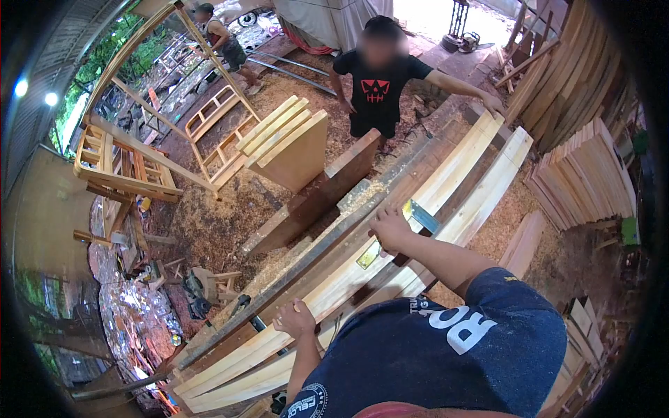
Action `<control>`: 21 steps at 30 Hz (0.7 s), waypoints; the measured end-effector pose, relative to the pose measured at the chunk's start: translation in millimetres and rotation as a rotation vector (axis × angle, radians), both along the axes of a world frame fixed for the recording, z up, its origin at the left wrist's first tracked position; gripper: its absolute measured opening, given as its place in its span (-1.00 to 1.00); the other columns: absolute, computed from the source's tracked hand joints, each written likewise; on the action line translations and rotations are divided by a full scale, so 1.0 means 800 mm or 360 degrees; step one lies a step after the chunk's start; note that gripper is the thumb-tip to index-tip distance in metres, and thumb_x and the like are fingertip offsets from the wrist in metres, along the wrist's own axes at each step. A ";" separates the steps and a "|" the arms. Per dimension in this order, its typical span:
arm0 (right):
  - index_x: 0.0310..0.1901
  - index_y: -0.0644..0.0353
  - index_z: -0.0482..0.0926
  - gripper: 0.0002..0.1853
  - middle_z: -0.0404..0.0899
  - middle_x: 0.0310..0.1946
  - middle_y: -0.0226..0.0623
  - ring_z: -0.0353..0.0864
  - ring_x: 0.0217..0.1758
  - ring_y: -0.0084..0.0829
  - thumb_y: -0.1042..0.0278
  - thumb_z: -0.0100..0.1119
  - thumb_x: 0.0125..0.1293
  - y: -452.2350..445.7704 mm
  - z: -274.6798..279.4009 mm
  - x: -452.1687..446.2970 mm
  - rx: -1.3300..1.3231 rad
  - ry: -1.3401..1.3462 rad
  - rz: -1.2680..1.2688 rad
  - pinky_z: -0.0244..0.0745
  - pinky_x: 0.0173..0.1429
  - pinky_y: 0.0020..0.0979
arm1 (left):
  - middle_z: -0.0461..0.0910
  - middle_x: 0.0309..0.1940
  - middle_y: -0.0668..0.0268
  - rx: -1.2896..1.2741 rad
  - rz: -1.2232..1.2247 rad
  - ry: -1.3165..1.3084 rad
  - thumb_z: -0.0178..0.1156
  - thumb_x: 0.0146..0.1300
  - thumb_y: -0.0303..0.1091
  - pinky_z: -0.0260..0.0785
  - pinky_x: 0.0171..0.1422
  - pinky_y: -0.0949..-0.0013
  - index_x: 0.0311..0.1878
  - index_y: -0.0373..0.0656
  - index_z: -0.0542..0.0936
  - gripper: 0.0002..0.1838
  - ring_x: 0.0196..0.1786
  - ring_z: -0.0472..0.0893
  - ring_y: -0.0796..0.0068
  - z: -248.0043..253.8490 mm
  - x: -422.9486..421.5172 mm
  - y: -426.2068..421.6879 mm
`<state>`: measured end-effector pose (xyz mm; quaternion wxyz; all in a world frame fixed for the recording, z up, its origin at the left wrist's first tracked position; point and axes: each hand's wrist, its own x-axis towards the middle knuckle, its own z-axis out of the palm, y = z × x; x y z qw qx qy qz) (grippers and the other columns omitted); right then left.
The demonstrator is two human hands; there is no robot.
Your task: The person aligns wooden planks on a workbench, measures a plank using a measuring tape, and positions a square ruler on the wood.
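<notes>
Long pale planks (334,298) lie side by side across the workbench in front of me. My right hand (390,230) is closed over a yellow and blue tool (424,217) on the planks. A yellow end of it shows below my fingers, and its middle is hidden by the hand, so its exact kind is unclear. Further left, my left hand (295,319) is at the near plank with its fingers curled in. Whatever it pinches, if anything, is too small or hidden to name. Another person's hand (493,104) rests at the far end of the planks.
A person in a black shirt (376,94) stands across the bench (293,258). Thick boards (296,153) stand on the sawdust floor beyond it. Wooden frames (125,164) stand at left, and a power tool (197,296) sits below them. Stacked planks (585,174) are at right.
</notes>
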<state>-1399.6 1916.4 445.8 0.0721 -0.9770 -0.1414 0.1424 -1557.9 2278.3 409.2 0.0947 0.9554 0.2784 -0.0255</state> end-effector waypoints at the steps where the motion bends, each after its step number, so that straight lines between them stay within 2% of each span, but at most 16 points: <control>1: 0.09 -0.04 0.72 -0.40 0.55 0.20 -0.08 0.43 0.41 0.03 0.21 0.70 -0.07 -0.001 -0.005 0.000 0.0000 -0.0014 0.0009 0.23 0.49 0.17 | 0.71 0.19 0.14 -0.0010 0.0003 0.0002 0.04 0.56 0.08 -0.17 0.70 -0.26 0.06 -0.07 0.81 -0.51 0.42 0.51 0.07 0.001 0.000 0.000; 2: 0.10 -0.05 0.71 -0.39 0.55 0.19 -0.09 0.43 0.40 0.03 0.24 0.70 -0.08 0.001 0.004 0.002 -0.0002 -0.0028 0.0020 0.24 0.48 0.16 | 0.72 0.19 0.14 -0.0010 0.0001 0.0002 0.04 0.56 0.07 -0.17 0.70 -0.26 0.06 -0.06 0.81 -0.51 0.42 0.51 0.07 0.003 0.001 0.000; 5: 0.10 0.00 0.71 -0.27 0.57 0.24 -0.10 0.41 0.50 0.02 0.13 0.80 -0.22 0.000 0.038 -0.004 0.0025 0.0084 0.0009 0.16 0.62 0.26 | 0.72 0.19 0.13 -0.0022 0.0006 0.0014 0.06 0.55 0.07 -0.17 0.70 -0.26 0.05 -0.06 0.81 -0.53 0.42 0.52 0.07 0.009 0.001 -0.004; 8: 0.07 -0.01 0.71 -0.29 0.60 0.21 -0.12 0.49 0.45 0.00 0.15 0.80 -0.22 -0.001 0.015 -0.004 0.0071 0.0088 -0.0053 0.19 0.63 0.23 | 0.72 0.18 0.12 -0.0027 0.0010 0.0027 0.07 0.55 0.06 -0.17 0.70 -0.26 0.04 -0.06 0.81 -0.54 0.41 0.53 0.06 0.013 0.002 -0.005; 17: 0.04 -0.04 0.71 -0.34 0.65 0.15 -0.16 0.59 0.36 -0.02 0.12 0.80 -0.17 -0.002 0.019 0.006 0.0057 0.0216 -0.0020 0.27 0.56 0.21 | 0.73 0.15 0.11 0.0012 -0.0018 -0.0028 0.09 0.54 0.05 -0.12 0.69 -0.26 0.03 -0.06 0.81 -0.56 0.36 0.57 0.02 0.008 0.001 -0.003; 21: -0.01 -0.04 0.71 -0.36 0.69 0.06 -0.21 0.64 0.29 -0.07 0.09 0.82 -0.19 -0.003 0.021 0.015 0.0215 0.0345 -0.0080 0.33 0.48 0.14 | 0.74 0.11 0.13 0.0021 -0.0011 -0.0039 0.09 0.54 0.05 -0.11 0.68 -0.25 0.02 -0.05 0.81 -0.56 0.35 0.57 0.03 0.013 0.001 -0.007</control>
